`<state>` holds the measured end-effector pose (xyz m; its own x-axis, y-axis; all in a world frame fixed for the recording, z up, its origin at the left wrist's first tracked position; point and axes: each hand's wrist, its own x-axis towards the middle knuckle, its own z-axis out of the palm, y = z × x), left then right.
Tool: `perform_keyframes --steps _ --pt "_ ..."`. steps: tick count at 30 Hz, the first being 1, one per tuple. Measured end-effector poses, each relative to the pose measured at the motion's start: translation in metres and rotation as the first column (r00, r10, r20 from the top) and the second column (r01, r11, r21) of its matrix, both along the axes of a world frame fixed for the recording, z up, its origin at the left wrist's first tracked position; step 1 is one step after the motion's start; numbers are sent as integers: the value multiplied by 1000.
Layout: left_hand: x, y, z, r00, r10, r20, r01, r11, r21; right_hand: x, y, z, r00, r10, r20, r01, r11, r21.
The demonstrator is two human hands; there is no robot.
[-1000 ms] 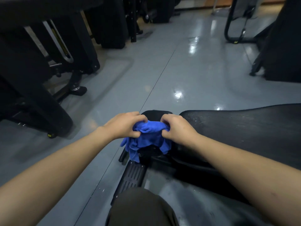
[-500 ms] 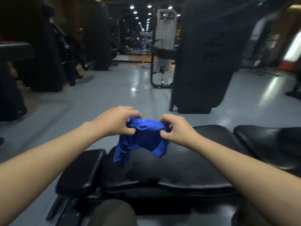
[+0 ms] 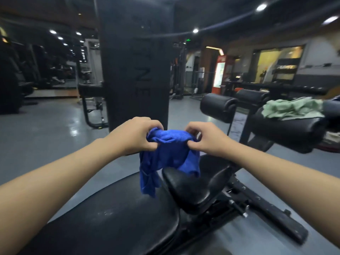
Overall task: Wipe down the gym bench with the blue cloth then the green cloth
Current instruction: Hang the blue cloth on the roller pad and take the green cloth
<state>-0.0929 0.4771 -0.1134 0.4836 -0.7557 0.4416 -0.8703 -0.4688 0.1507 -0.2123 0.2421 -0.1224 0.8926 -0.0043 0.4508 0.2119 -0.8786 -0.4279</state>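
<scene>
Open grey floor (image 3: 46, 137) lies left of the bench surface (image 3: 117, 221). Both hands, left (image 3: 136, 136) and right (image 3: 206, 138), pinch the crumpled blue cloth (image 3: 165, 159) above it; the green cloth (image 3: 292, 108) lies on a roller pad (image 3: 287, 129) far right.

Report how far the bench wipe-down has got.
Done: nothing the picture proves. In hand: both the left hand and right hand grip the blue cloth, lifted above the bench. Left: the green cloth lies unused on a roller pad.

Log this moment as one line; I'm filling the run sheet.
blue cloth: held above bench | left hand: grips it | right hand: pinches it | green cloth: on roller pad
</scene>
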Motion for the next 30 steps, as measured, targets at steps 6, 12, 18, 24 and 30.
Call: perform_keyframes --steps 6,12,18,24,30 --pt "2 -115 46 991 -111 74 114 993 -41 -25 -101 54 993 -119 27 121 985 -123" --pt "3 -203 77 965 -139 221 144 990 -6 -30 -177 95 976 -210 50 215 940 -265" --pt "16 -271 110 955 -140 261 166 983 -80 -22 -234 137 954 -285 93 299 894 -334" --pt "35 -335 131 923 -118 366 174 977 -123 2 -287 166 909 -367 198 416 777 -471" --pt "55 -399 145 919 -151 365 218 964 -151 16 -341 178 875 -420 240 483 751 -450"
